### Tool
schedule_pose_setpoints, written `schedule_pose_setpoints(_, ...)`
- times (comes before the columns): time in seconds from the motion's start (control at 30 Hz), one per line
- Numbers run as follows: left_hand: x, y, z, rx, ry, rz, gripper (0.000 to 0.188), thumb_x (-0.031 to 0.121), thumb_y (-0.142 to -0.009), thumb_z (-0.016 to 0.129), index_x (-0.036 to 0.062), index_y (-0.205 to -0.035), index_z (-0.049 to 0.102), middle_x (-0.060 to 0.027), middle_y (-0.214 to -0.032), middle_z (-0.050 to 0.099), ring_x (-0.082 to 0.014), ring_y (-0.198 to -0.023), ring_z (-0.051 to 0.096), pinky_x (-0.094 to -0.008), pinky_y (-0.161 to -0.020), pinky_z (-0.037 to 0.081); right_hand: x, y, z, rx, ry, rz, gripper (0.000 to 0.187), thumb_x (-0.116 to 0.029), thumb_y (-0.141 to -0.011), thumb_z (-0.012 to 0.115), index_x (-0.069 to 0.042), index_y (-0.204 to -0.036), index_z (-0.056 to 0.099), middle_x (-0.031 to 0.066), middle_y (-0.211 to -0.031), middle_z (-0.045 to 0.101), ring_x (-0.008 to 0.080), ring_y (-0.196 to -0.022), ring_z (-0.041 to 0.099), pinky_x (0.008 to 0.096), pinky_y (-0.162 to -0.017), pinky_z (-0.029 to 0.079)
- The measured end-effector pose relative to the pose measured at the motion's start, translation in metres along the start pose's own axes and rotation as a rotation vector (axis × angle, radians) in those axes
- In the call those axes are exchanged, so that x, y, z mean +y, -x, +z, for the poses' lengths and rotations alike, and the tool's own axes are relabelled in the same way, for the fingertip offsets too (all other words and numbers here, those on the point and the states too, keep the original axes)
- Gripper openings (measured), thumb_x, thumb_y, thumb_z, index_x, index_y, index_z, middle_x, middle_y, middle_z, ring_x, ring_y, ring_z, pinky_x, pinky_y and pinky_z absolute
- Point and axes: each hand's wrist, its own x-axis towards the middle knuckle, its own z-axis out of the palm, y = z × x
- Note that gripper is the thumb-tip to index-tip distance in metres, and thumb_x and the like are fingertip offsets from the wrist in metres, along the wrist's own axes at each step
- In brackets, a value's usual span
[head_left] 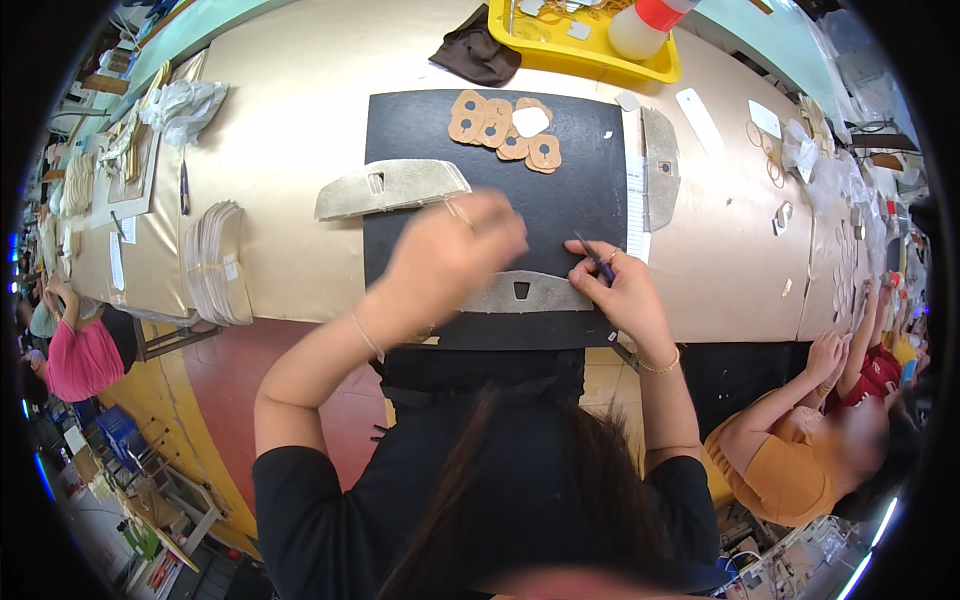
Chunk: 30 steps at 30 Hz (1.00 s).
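Note:
A grey curved panel (521, 291) with a small dark cutout lies at the near edge of the black mat (580, 215). Between the thumb and fingers of my right hand (622, 287), at that panel's right end, is a slim dark purple pen-like tool (597, 261). My left hand (450, 245) hangs above the panel's left part and hides some of it; its fingers are blurred. Just beyond that hand, a stack of similar grey panels (390, 187) overlaps the mat's left edge. Several tan pieces with keyhole-shaped cutouts (490, 120) and a white piece (531, 122) sit farther back.
At the back stands a yellow tray (580, 62) with a red-banded bottle (645, 28), beside a dark cloth (477, 50). A bundle of panels (216, 265) lies to the left, another grey panel (661, 170) right of the mat. Co-workers (790, 455) sit at the right.

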Motion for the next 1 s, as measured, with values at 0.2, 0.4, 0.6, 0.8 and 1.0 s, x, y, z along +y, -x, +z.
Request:
schedule_pose_setpoints(0.2, -0.082, -0.059, -0.016, -0.055, -0.153, -0.323, 0.033, 0.017, -0.082, 0.075, 0.0028, -0.111, 0.069, -0.0131, -0.114, 0.062, -0.0314, -0.103, 0.061, -0.0396, -0.089, 0.050, -0.003, 0.007, 0.010, 0.102, 0.143, -0.183, 0.040, -0.018, -0.079, 0.080, -0.001, -0.113, 0.068, 0.0138, -0.092, 0.071, 0.0225, -0.080, 0.068, 0.0326, -0.074, 0.052)
schedule_pose_setpoints(0.4, -0.092, -0.052, -0.001, -0.025, -0.254, -0.344, 0.032, 0.017, -0.083, 0.075, 0.0028, -0.111, 0.069, -0.0131, -0.111, 0.063, -0.0298, -0.101, 0.062, -0.0380, -0.089, 0.050, -0.004, 0.011, 0.013, 0.140, 0.224, -0.140, 0.035, -0.020, -0.078, 0.081, 0.001, -0.102, 0.068, 0.0159, -0.090, 0.069, 0.0286, -0.080, 0.067, 0.0344, -0.074, 0.052)
schedule_pose_setpoints(0.6, -0.076, -0.046, -0.008, 0.148, -0.121, -0.371, 0.017, 0.012, -0.086, 0.071, 0.0027, -0.101, 0.073, -0.0064, -0.087, 0.071, -0.0175, -0.077, 0.066, -0.0288, -0.071, 0.052, -0.006, 0.012, 0.012, 0.100, 0.334, -0.257, 0.023, -0.014, -0.079, 0.078, 0.001, -0.094, 0.068, 0.0134, -0.085, 0.066, 0.0303, -0.076, 0.064, 0.0364, -0.070, 0.051)
schedule_pose_setpoints(0.8, -0.031, -0.029, -0.027, -0.003, 0.430, -0.660, 0.019, 0.013, -0.088, 0.071, 0.0015, -0.103, 0.073, -0.0071, -0.083, 0.072, -0.0092, -0.071, 0.062, -0.0248, -0.066, 0.050, -0.013, 0.013, 0.013, 0.008, 0.243, -0.468, 0.019, 0.000, -0.078, 0.069, -0.003, -0.097, 0.066, 0.0122, -0.087, 0.066, 0.0325, -0.082, 0.065, 0.0374, -0.072, 0.052)
schedule_pose_setpoints(1.0, -0.002, -0.010, 0.027, -0.267, 0.295, -0.461, 0.017, 0.013, -0.086, 0.073, 0.0013, -0.099, 0.073, -0.0102, -0.081, 0.068, -0.0186, -0.068, 0.061, -0.0293, -0.065, 0.050, -0.009, 0.014, 0.021, 0.005, 0.264, -0.486, 0.020, 0.005, -0.076, 0.073, 0.001, -0.094, 0.065, 0.0115, -0.087, 0.068, 0.0276, -0.077, 0.066, 0.0332, -0.071, 0.052)
